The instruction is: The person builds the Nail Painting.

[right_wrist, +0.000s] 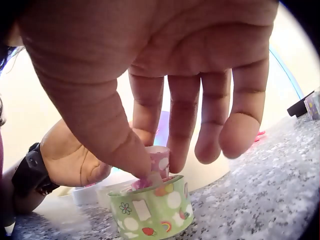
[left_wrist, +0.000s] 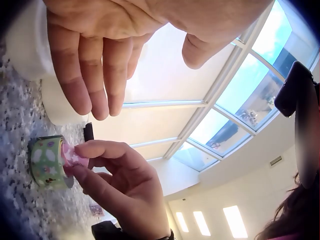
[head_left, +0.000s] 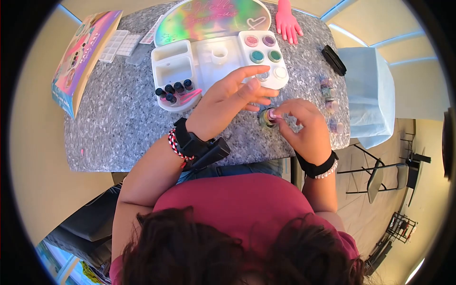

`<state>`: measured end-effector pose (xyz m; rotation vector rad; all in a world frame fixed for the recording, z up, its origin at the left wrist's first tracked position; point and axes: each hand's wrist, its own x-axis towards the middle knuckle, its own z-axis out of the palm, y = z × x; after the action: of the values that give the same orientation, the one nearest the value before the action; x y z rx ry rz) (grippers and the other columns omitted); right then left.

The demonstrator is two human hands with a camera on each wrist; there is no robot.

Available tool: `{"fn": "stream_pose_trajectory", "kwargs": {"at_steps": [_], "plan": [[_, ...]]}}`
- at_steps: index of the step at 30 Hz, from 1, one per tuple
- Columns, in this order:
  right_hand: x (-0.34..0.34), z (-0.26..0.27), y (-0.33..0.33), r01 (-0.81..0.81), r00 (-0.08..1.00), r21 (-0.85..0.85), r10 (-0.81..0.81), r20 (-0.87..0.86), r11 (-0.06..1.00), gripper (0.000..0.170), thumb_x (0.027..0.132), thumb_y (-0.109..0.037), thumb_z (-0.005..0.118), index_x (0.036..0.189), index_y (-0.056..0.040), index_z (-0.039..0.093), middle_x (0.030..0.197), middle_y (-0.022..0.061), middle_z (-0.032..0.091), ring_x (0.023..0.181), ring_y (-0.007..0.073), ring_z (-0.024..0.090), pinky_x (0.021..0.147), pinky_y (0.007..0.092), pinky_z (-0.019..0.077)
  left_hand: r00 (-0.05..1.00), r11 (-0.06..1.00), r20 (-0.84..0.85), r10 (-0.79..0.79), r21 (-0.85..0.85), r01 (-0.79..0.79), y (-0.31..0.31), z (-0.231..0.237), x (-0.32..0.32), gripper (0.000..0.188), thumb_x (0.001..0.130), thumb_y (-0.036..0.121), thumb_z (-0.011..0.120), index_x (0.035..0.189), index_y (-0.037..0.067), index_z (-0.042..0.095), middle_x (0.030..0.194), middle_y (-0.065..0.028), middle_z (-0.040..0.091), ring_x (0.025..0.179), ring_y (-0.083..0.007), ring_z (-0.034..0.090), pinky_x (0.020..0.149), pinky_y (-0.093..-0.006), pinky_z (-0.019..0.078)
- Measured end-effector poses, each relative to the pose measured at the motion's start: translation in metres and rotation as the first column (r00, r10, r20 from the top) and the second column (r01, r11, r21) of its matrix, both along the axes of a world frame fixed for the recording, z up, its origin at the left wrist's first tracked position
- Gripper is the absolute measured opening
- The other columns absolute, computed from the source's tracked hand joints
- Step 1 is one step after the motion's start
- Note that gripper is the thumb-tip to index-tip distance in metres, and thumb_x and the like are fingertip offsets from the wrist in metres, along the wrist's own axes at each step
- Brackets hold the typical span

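A green patterned roll (right_wrist: 152,212) stands on the stone-look table, and a smaller pink roll (right_wrist: 160,161) sits partly inside its top. My right hand (head_left: 306,130) pinches the pink piece between thumb and index finger, as the left wrist view shows at the pink roll (left_wrist: 75,156) beside the green roll (left_wrist: 49,162). My left hand (head_left: 223,102) hangs in the air to the left of the rolls, fingers extended and holding nothing. Its palm (left_wrist: 125,20) faces the left wrist camera.
Behind the hands stands a white tray (head_left: 172,71) with dark-capped bottles (head_left: 179,87) and glitter pots (head_left: 257,57). A pink hand model (head_left: 286,23), a black case (head_left: 334,60) and small jars (head_left: 331,105) lie at the right. A colourful box (head_left: 85,59) stands at the left.
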<state>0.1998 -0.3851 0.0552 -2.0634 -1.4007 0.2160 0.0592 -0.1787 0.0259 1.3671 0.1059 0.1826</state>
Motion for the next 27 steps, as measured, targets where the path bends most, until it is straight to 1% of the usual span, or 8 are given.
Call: {"fn": "stream_pose_trajectory", "kwargs": {"at_steps": [2,4,8,13,17,23,25,27], "plan": [[0.000,0.000,0.000,0.001,1.000,-0.019,-0.001,-0.017,1.000,0.016,0.087,-0.002,0.079,0.102,-0.0073,0.077,0.104,0.0106,0.076,0.100,0.0349,0.072,0.088,0.0436,0.0571,1.000,1.000,-0.001,-0.002,-0.009,0.002,0.001,-0.001,0.000,0.083,0.113,0.070,0.037,0.167,0.007,0.039,0.142,-0.0191,0.072,0.128,-0.0252,0.070,0.108,-0.0381,0.0541],[-0.001,0.001,-0.001,0.021,0.992,-0.041,-0.025,-0.121,0.999,0.016,0.087,-0.001,0.081,0.102,-0.0069,0.079,0.106,0.0107,0.074,0.097,0.0324,0.072,0.083,0.0409,0.0586,1.000,1.000,-0.020,-0.006,-0.014,0.006,0.000,0.001,-0.001,0.078,0.115,0.066,0.037,0.165,0.006,0.045,0.141,-0.0182,0.073,0.125,-0.0230,0.071,0.107,-0.0366,0.0542],[0.000,-0.007,-0.004,0.017,0.989,-0.002,-0.017,-0.147,1.000,0.018,0.087,0.000,0.082,0.104,-0.0065,0.080,0.106,0.0112,0.071,0.094,0.0313,0.072,0.079,0.0395,0.0588,0.999,1.000,-0.036,-0.018,-0.011,0.018,0.001,0.001,-0.001,0.072,0.117,0.061,0.037,0.162,0.006,0.049,0.140,-0.0173,0.074,0.122,-0.0210,0.072,0.105,-0.0353,0.0545],[-0.001,-0.003,-0.004,-0.049,0.999,0.034,0.050,-0.009,0.998,0.019,0.086,0.000,0.083,0.104,-0.0049,0.080,0.104,0.0126,0.069,0.095,0.0329,0.071,0.082,0.0417,0.0579,0.995,0.999,-0.095,-0.038,-0.008,0.037,0.003,0.001,-0.001,0.063,0.119,0.052,0.039,0.159,0.006,0.053,0.138,-0.0158,0.075,0.116,-0.0181,0.073,0.100,-0.0334,0.0560],[-0.003,-0.002,-0.004,-0.043,0.999,0.024,0.043,-0.005,0.999,0.018,0.086,0.000,0.083,0.103,-0.0047,0.080,0.103,0.0132,0.069,0.096,0.0341,0.071,0.083,0.0426,0.0577,0.992,0.998,-0.110,-0.056,0.013,0.057,0.005,-0.003,-0.001,0.062,0.119,0.053,0.041,0.158,0.006,0.055,0.135,-0.0149,0.076,0.113,-0.0166,0.073,0.099,-0.0325,0.0564],[-0.003,-0.006,-0.003,-0.005,1.000,-0.024,0.005,0.020,1.000,0.020,0.083,-0.010,0.089,0.100,-0.0057,0.079,0.106,0.0133,0.072,0.101,0.0343,0.070,0.089,0.0442,0.0565,0.961,0.990,-0.240,-0.140,-0.048,0.133,0.001,-0.016,-0.001,0.062,0.118,0.055,0.044,0.157,0.009,0.056,0.138,-0.0155,0.073,0.114,-0.0177,0.072,0.100,-0.0335,0.0566],[-0.001,-0.014,-0.006,-0.046,0.993,-0.010,0.047,0.110,0.999,0.024,0.081,-0.015,0.092,0.100,-0.0074,0.079,0.113,0.0128,0.073,0.104,0.0346,0.069,0.092,0.0445,0.0561,0.957,0.988,-0.246,-0.155,-0.043,0.149,0.001,-0.017,-0.001,0.061,0.118,0.054,0.045,0.157,0.009,0.056,0.141,-0.0167,0.071,0.116,-0.0191,0.071,0.101,-0.0345,0.0567],[-0.005,-0.011,-0.007,-0.022,0.996,-0.018,0.023,0.082,1.000,0.025,0.081,-0.015,0.092,0.100,-0.0085,0.078,0.117,0.0124,0.072,0.104,0.0348,0.069,0.092,0.0445,0.0562,0.959,0.988,-0.240,-0.153,-0.047,0.146,0.001,-0.017,-0.001,0.061,0.118,0.054,0.045,0.157,0.009,0.056,0.141,-0.0167,0.071,0.116,-0.0193,0.071,0.102,-0.0349,0.0569]]}}
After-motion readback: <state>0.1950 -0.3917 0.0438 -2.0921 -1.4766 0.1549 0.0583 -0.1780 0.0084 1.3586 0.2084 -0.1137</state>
